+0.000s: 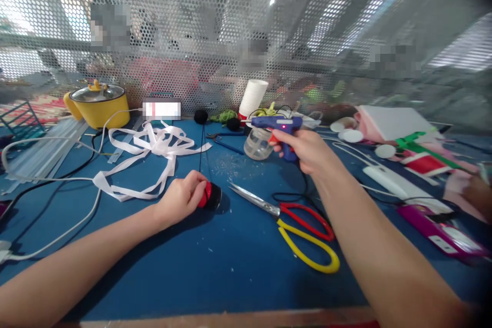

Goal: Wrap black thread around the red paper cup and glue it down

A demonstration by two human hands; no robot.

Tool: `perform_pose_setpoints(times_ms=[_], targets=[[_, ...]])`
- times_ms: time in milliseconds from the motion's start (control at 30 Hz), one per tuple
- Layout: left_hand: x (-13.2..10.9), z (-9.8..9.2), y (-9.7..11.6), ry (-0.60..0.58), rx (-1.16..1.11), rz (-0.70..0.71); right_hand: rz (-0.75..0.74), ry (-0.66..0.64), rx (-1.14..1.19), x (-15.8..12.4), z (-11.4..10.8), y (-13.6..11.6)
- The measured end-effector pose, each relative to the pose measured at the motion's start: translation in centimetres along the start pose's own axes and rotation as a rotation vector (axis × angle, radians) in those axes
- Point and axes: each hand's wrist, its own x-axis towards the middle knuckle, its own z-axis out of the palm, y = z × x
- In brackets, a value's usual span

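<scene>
My right hand (pixel 303 146) is wrapped round the handle of a blue hot glue gun (pixel 279 124). A finger lies at its red trigger, a small light glows on its side, and the nozzle points left above a clear plastic tub (pixel 257 144). My left hand (pixel 184 192) is closed on a small red and black cylinder (pixel 211 196) resting on its side near the table's middle. Black yarn (pixel 202 146) runs from it back to a black yarn ball (pixel 200 116). Between my arms lie scissors (pixel 279 211) with one red and one yellow handle loop.
On the left are tangled white ribbon (pixel 154 146), clear glue sticks (pixel 42 146), white cables and a yellow pot (pixel 103 107). Pliers (pixel 226 136) and a stack of paper cups (pixel 253 97) stand farther back. A white power strip (pixel 400 184) and a purple device (pixel 438 230) lie right.
</scene>
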Motion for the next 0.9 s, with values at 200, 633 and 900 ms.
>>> perform_pose_setpoints(times_ms=[200, 633, 900], targets=[[0.0, 0.0, 0.1, -0.031, -0.019, -0.007, 0.195, -0.038, -0.046, 4.5, -0.5, -0.3], [0.0, -0.1, 0.1, -0.050, -0.039, -0.024, 0.070, 0.099, -0.468, 0.4, -2.8, -1.5], [0.0, -0.3, 0.4, -0.044, -0.009, 0.036, -0.287, -0.104, -0.492, -5.5, 2.6, -0.1]])
